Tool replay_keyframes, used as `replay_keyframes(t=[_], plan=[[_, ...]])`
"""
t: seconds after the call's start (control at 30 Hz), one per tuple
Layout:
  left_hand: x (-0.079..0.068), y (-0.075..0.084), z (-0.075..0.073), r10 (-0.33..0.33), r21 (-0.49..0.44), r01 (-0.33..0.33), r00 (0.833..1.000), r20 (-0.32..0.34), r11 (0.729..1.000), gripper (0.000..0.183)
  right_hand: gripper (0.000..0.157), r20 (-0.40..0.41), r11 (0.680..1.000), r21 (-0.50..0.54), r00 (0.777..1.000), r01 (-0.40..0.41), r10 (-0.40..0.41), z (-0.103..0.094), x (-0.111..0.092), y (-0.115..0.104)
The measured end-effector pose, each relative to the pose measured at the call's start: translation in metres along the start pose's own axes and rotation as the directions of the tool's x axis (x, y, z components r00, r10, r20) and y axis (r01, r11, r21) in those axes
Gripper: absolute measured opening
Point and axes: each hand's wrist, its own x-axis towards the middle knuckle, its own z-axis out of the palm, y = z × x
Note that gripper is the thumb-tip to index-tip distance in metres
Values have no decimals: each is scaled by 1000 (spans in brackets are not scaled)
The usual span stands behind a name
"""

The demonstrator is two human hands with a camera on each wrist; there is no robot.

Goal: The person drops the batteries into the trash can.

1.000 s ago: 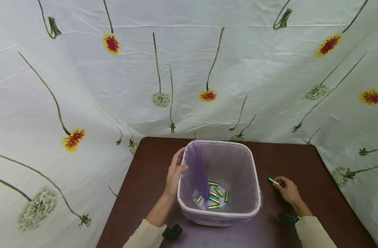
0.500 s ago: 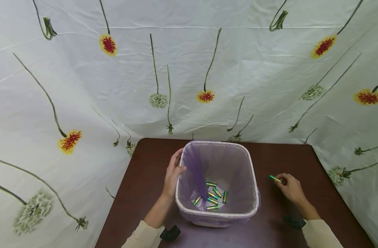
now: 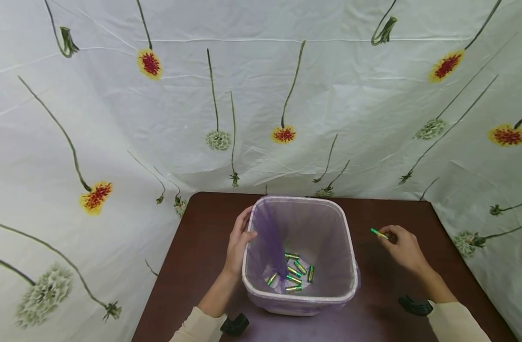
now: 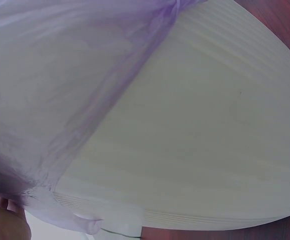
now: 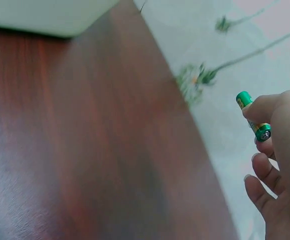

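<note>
A whitish bin [image 3: 301, 299] with a thin purple liner bag over its rim stands on the dark table. My left hand [image 3: 236, 249] holds the bin's left rim, thumb over the edge and fingers on the outer side. In the left wrist view, the bin's wall [image 4: 200, 125] and the purple liner [image 4: 120, 75] fill most of the picture. Several green-and-gold batteries [image 3: 310, 273] lie on the bin's bottom. To the bin's right, my right hand [image 3: 404, 248] pinches another battery [image 5: 262, 132] between thumb and fingers, apart from the tabletop.
The dark brown table [image 3: 209, 213] reaches past the bin on both sides. White cloth [image 3: 252, 109] printed with flowers hangs behind and beside it. A black wrist mount [image 3: 235, 325] sits at the left wrist, and another dark mount [image 3: 415, 306] at the right.
My right hand has risen with the battery, a little farther up in the head view. My left hand stays at the rim. The head view has shifted slightly.
</note>
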Motion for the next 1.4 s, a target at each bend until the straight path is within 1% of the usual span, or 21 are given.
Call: replay_keyframes(t=[0.2,0.37,0.5,0.73,0.87,1.03,1.2,1.4], plan=[[-1,0,-2,-2,-3,2,1000,2,1000,63,8,-27,997,-13,997,73,-74,-12,9,-23],[-1,0,-2,1,0,-1,1000,0,1000,63,7,-41,990,-25,989,142,-142,-18,17,-36],[-1,0,-2,-5,2,5,1000,1,1000,63,6,-35,984,-19,983,179,-179,-22,21,-45],[-1,0,-1,-14,-17,14,1000,11,1000,64,6,-74,979,-8,977,202,-202,-30,26,-64],[-1,1,-1,-11,-23,12,1000,18,1000,64,7,-94,976,2,972,218,-217,-38,27,-80],[0,1,-1,-12,-27,12,1000,21,1000,64,9,-100,967,25,963,253,-250,-48,31,-103],[0,1,-1,-6,-24,6,1000,20,1000,64,8,-84,949,50,948,311,-306,-51,36,-130],[0,0,-1,-2,-20,2,1000,23,1000,64,13,-52,912,71,915,403,-400,-47,40,-156]])
